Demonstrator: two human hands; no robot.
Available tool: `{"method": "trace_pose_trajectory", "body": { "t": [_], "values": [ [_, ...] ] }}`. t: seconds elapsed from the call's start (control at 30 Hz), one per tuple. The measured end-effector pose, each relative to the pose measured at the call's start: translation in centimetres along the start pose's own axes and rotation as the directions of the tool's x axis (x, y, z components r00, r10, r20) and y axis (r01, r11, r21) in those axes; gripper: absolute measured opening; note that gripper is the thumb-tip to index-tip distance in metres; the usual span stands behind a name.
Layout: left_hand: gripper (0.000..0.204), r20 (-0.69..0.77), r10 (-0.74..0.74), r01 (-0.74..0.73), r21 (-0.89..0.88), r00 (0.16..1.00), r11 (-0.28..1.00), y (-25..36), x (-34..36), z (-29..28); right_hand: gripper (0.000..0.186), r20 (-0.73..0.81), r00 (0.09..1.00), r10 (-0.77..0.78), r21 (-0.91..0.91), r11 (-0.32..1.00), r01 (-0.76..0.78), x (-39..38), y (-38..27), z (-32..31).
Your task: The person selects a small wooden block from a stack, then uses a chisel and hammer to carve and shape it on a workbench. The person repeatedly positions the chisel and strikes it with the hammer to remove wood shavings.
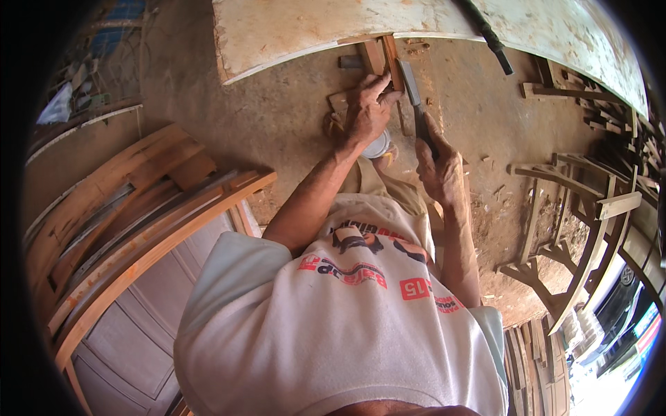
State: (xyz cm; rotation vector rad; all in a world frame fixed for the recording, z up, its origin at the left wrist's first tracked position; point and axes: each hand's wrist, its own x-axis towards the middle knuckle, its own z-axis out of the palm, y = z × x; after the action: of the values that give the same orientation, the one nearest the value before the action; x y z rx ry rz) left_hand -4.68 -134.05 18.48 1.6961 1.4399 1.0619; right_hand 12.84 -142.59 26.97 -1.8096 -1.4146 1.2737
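My right hand (438, 166) is wrapped round the dark handle of a broad-bladed knife (410, 82). Its grey blade points away from me and lies along the right side of a narrow wooden strip (393, 61). On the strip's left, my left hand (370, 109) grips it low down with thumb and fingers. The strip's far end meets the edge of a pale, stained board (298, 41). Another wooden piece (373, 55) stands close beside the strip on the left. Below my left wrist, a round metal can (378, 144) partly shows near my foot.
A dark rod (484, 29) lies across the board and sticks out past its edge. Wooden door panels and frames (166, 256) lean at the left. Curved wooden frames (555, 222) stand at the right, near scrap wood (628, 139). Shavings dot the brown floor (485, 118).
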Motion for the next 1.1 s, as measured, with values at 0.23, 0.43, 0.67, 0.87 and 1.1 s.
{"method": "trace_pose_trajectory", "body": {
  "t": [0.23,0.43,0.67,0.87,1.1],
  "values": [
    [0.041,0.031,0.019,-0.021,0.059,0.999,0.998,0.5,1.1,-0.5,0.056,-0.023,1.000,-0.009,0.011,1.000,0.009,4.7,-0.8,0.8],
    [0.046,0.024,-0.059,0.061,-0.093,0.998,0.994,0.6,0.7,0.0,0.058,0.048,0.999,0.000,0.104,0.995,-0.005,0.6,-0.6,-0.6],
    [0.048,0.096,0.020,-0.020,-0.003,0.995,1.000,0.4,1.5,-1.1,0.058,0.139,0.980,0.141,0.183,0.969,-0.165,-2.5,-0.5,-2.3],
    [0.043,0.095,0.054,-0.053,-0.011,0.994,0.999,0.1,1.6,-1.6,0.059,0.102,0.990,0.094,0.094,0.990,-0.104,-1.2,-0.6,-1.7],
    [0.046,0.082,0.065,-0.066,0.006,0.995,0.998,-0.1,1.6,-1.2,0.054,0.053,0.997,0.054,0.024,0.998,-0.055,1.4,-0.5,-0.5]
  ]
}}
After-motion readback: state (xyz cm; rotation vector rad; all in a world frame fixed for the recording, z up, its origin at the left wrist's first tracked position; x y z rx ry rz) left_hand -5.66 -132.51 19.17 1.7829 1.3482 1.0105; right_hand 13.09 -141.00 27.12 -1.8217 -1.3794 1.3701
